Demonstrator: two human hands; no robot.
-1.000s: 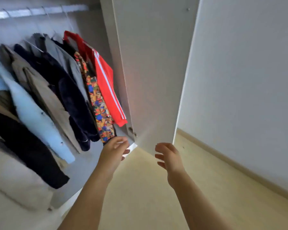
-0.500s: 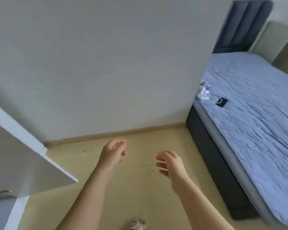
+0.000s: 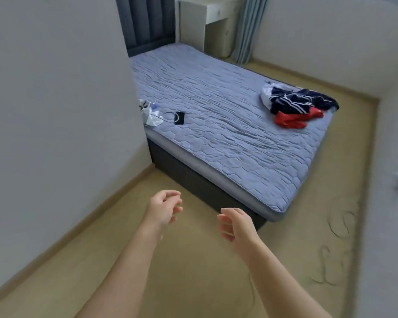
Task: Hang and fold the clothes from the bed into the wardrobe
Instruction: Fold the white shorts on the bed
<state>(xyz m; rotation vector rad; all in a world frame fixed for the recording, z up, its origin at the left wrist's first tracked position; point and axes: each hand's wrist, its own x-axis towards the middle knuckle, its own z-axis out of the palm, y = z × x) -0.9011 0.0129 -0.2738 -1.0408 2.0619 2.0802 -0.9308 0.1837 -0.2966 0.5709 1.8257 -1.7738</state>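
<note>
Head view looks down over both bare forearms held out above the beige floor [image 3: 193,271]. Left hand [image 3: 164,208] and right hand [image 3: 236,223] hang with fingers loosely curled, holding nothing, apart from each other. Ahead stands the bed [image 3: 216,134] with its blue quilted cover. The clothes [image 3: 296,105], a crumpled heap of navy striped, white and red garments, lie near its far right corner. A black phone [image 3: 179,118] with a white cable rests near the left edge.
</note>
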